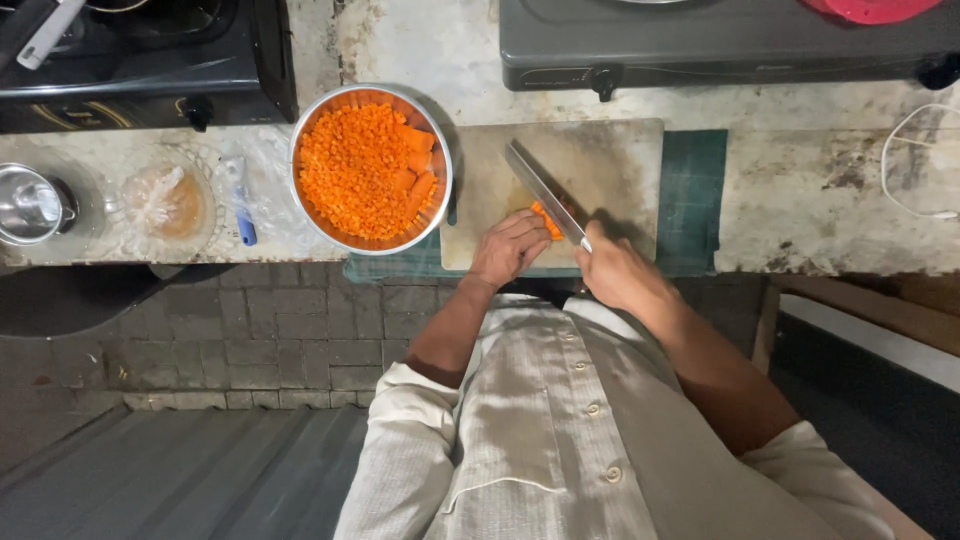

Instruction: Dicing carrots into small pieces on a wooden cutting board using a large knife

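Carrot piece (545, 219): on cutting board (600, 170), near its front edge, long axis slanting up-left. Pinned under curled fingers of left hand (510, 247). Knife (545, 193) blade just right of it, touching, handle clenched in right hand (612, 268). Bowl (371, 168) of diced carrot well left.

**Materials and Surface Finish**

The bowl (371, 96) is polished metal with a glossy rim. The knife (545, 193) has a smooth, reflective metal blade. The cutting board (600, 165) is pale and matt, its face scuffed; whether it is wood or plastic cannot be told. Beneath it lies a green mat (695, 200) with a dull finish. The counter (820, 180) is rough, stained and mottled. Both stoves (720, 45) are dark metal, semi-matt. The small pot (35, 205) is shiny metal. The shirt (540, 440) is light woven cloth.
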